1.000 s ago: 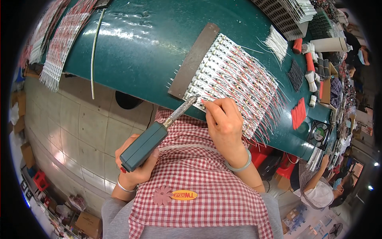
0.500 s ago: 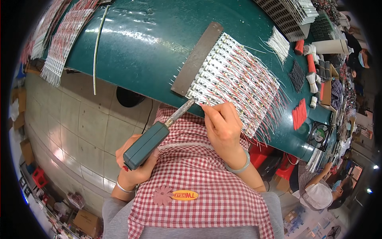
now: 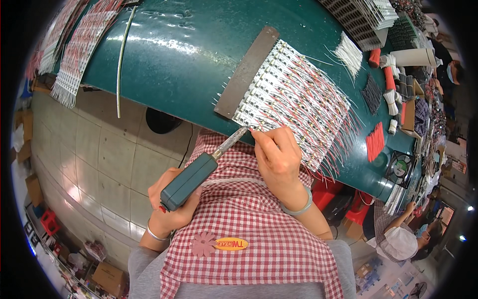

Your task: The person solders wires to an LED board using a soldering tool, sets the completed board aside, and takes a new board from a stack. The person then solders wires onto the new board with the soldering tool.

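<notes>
While the left hand (image 3: 180, 215) wraps its fingers around the dark green handle of a soldering iron (image 3: 189, 182), the right hand (image 3: 280, 159) works close by at the table (image 3: 174, 65), its thumb and forefinger pinched narrow; whatever lies between them is too small to tell. The iron slants up and to the right, its metal tip ending just beside the right fingertips, at the near corner of a white circuit board (image 3: 294, 104); whether tip and board touch cannot be told. The board lies tilted on the green table near its front edge, covered with rows of small black parts and many thin red, white and dark wires that fan out past its right side. Along its upper left edge runs a flat brown bar (image 3: 247, 74), with short wire ends poking out beyond it. To the right of the board, loose bunches of white wires (image 3: 348, 56), black wires (image 3: 371, 94) and red wires (image 3: 375, 141) rest on the table. Well apart, toward the left, a thin pale strip (image 3: 122, 60) hangs over the table's edge, and farther left more wired boards (image 3: 92, 45) droop from it. The person wears a red-and-white checked apron (image 3: 249, 214) and a pale green bangle (image 3: 299, 205) on the right wrist. At the lower right, a co-worker (image 3: 401, 241) in a white cap reaches toward the table's far end.
</notes>
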Demonstrator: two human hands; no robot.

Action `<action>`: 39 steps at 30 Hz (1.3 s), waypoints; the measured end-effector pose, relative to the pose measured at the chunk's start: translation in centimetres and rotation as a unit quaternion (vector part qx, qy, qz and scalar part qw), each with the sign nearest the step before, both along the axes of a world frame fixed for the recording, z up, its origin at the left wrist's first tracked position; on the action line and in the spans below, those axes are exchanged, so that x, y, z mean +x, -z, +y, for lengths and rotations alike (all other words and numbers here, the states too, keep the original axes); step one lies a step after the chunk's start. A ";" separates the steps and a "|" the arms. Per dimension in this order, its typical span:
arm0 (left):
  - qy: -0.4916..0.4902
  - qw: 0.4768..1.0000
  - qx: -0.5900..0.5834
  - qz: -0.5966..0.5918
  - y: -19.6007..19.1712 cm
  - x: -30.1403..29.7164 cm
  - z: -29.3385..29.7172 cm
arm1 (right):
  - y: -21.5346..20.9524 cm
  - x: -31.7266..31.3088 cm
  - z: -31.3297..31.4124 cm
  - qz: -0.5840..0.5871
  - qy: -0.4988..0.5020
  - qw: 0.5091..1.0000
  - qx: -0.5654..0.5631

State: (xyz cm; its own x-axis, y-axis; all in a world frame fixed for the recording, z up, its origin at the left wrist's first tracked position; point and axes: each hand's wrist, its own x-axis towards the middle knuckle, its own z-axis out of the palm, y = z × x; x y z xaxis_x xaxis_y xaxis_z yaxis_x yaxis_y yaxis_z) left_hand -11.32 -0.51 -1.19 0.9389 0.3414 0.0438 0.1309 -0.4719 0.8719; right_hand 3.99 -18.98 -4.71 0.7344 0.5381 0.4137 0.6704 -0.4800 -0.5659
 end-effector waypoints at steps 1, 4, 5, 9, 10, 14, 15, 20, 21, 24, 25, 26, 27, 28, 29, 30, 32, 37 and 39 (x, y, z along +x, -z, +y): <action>-0.004 1.000 -0.006 -0.010 -0.1 -0.1 0.1 | 0.0 0.0 0.0 0.002 0.003 1.000 0.005; 0.034 0.997 -0.032 0.061 -0.1 -0.5 0.3 | 0.0 0.0 0.0 -0.001 0.002 1.000 0.009; 0.021 1.000 -0.004 0.019 0.2 -0.5 0.2 | 0.0 0.0 0.0 -0.002 0.000 1.000 0.005; -0.036 0.999 -0.039 0.014 0.6 -1.3 -0.2 | 0.0 0.0 0.0 0.000 0.000 1.000 0.014; -0.051 0.997 -0.059 0.026 0.6 -1.6 -0.2 | 0.1 0.0 0.0 -0.002 0.002 1.000 0.017; -0.030 0.999 -0.025 0.012 0.7 -2.2 0.0 | 0.1 -0.1 0.0 -0.003 0.003 1.000 0.013; -0.035 0.999 -0.007 0.013 0.8 -2.4 -0.1 | 0.1 0.0 0.0 -0.002 0.001 1.000 0.015; -0.095 0.994 -0.051 0.018 1.3 -2.9 -0.6 | -1.1 -0.1 -1.0 0.002 -0.002 1.000 0.009; -0.114 0.993 -0.041 0.008 1.5 -2.8 -0.7 | -1.8 -0.1 -2.0 0.033 -0.013 0.999 0.020; -0.187 0.969 -0.161 -0.005 2.3 -1.5 -0.8 | -3.4 1.1 -7.1 0.068 0.036 0.997 0.019; -0.177 0.977 -0.088 -0.084 3.1 -0.2 -0.8 | -3.9 1.6 -9.6 0.108 0.083 0.991 0.015; -0.194 0.970 -0.132 -0.070 3.1 0.4 -0.7 | -4.1 2.6 -12.4 0.087 0.152 0.984 0.013; -0.167 0.967 -0.174 -0.086 3.1 1.1 -0.6 | -4.0 3.7 -15.0 0.063 0.223 0.973 0.014; -0.164 0.966 -0.179 -0.085 3.2 2.0 -0.7 | -3.8 5.1 -17.6 0.007 0.270 0.963 0.003; -0.171 0.964 -0.178 -0.096 3.2 2.6 -0.7 | -3.4 6.5 -19.8 -0.036 0.315 0.948 -0.014; -0.182 0.963 -0.172 -0.104 2.9 3.0 -0.7 | -3.0 7.5 -21.5 -0.052 0.342 0.938 -0.028; -0.192 0.962 -0.173 -0.092 2.5 3.5 -0.8 | -2.3 8.8 -23.2 -0.049 0.367 0.924 -0.098; -0.239 0.960 -0.112 -0.097 3.4 5.3 -1.6 | -2.1 11.3 -18.5 -0.072 0.238 0.967 -0.051; -0.252 0.958 -0.112 -0.084 4.3 6.8 -1.8 | -2.5 12.9 -14.5 -0.023 0.171 0.985 -0.010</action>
State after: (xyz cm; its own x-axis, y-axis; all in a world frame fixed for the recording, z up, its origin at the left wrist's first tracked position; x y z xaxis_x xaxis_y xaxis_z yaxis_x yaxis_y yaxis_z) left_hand -4.52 -2.36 -5.52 0.6389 0.7675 0.0526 0.1415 -0.1844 0.9726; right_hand 16.92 -33.51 -2.24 0.8545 0.2709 0.4432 0.4928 -0.6925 -0.5269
